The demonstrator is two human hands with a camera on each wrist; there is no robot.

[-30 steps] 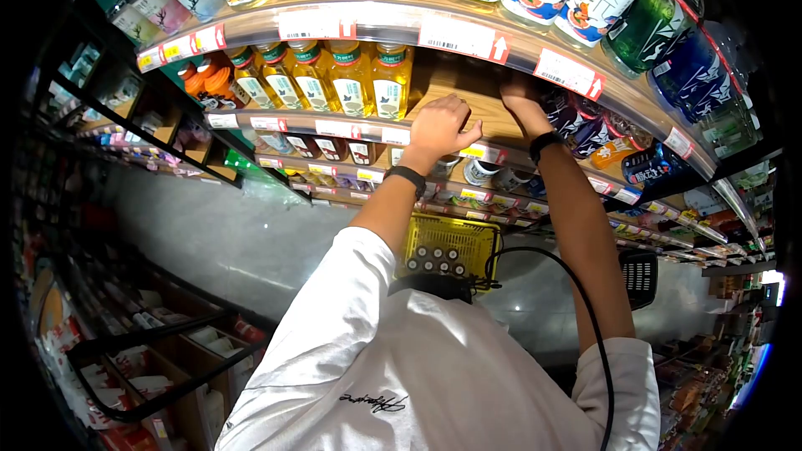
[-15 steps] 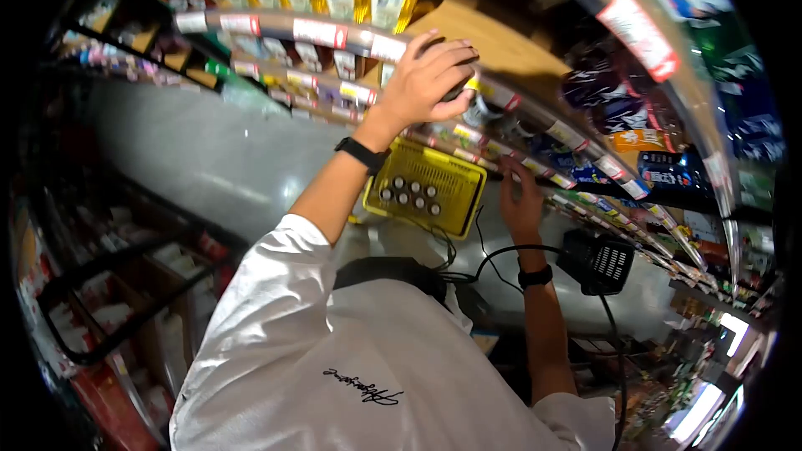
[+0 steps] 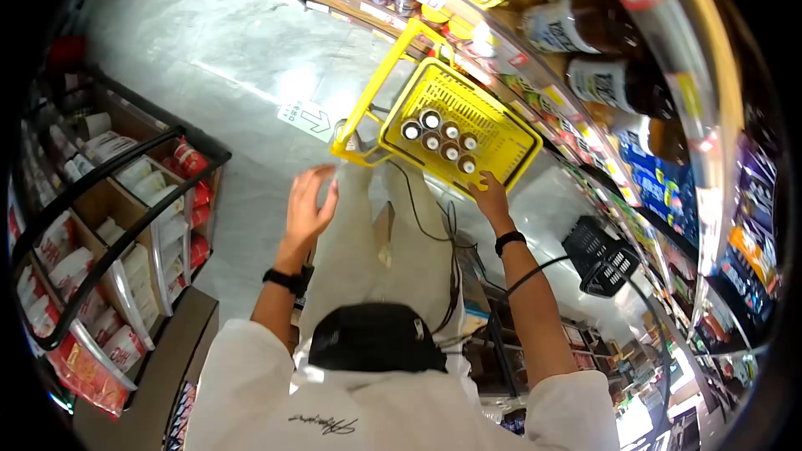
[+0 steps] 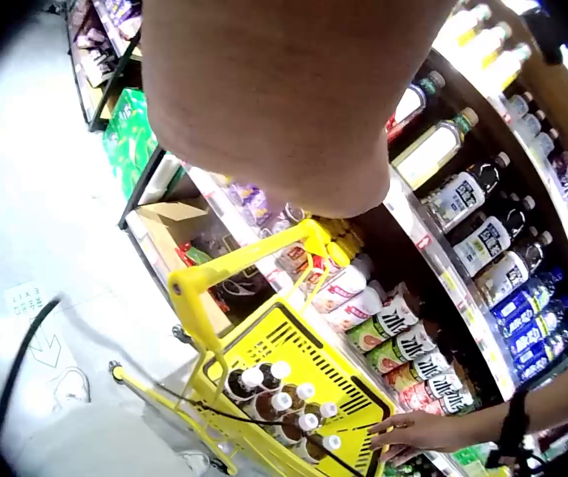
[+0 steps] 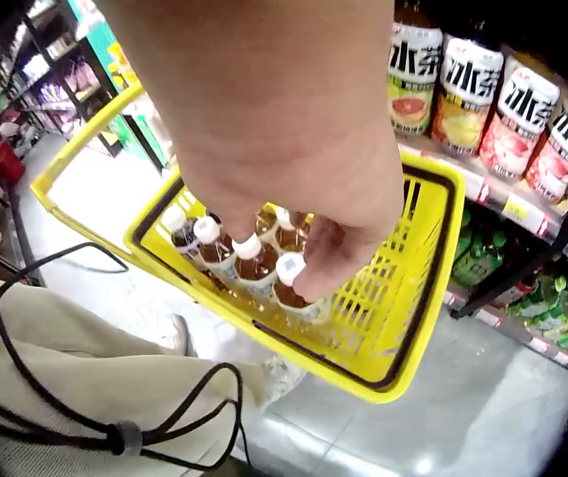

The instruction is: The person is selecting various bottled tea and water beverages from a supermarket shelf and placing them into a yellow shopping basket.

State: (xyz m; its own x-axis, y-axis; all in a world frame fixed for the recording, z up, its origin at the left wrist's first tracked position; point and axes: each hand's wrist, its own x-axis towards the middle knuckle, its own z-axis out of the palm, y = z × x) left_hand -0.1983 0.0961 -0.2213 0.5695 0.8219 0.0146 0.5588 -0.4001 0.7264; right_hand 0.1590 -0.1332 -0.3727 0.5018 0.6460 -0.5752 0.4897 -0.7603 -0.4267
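Observation:
Below me stands a yellow shopping basket (image 3: 510, 129), part of a yellow wheeled trolley frame (image 3: 368, 100). Several bottles of brown drink (image 3: 451, 151) with white caps stand upright together in it. My right hand (image 3: 491, 196) is at the basket's near rim, fingers loosely bent. In the right wrist view its thumb and finger overlap the caps of the nearest bottles (image 5: 289, 293). From the left wrist view, the right hand (image 4: 418, 433) is seen at the rim's corner. My left hand (image 3: 311, 207) hangs in the air left of the basket, fingers spread and holding nothing.
Drink shelves (image 4: 433, 238) curve along the right, close beside the basket. A low bin rack with a black rail (image 3: 109, 238) stands at left. A black basket (image 3: 597, 255) is on the floor at right. A dark cable (image 3: 447, 259) hangs in front of my legs.
Both hands were up at the shelf a second ago. The right hand came down first, then the left, and the right is now at the yellow basket. The head view has turned down toward the floor.

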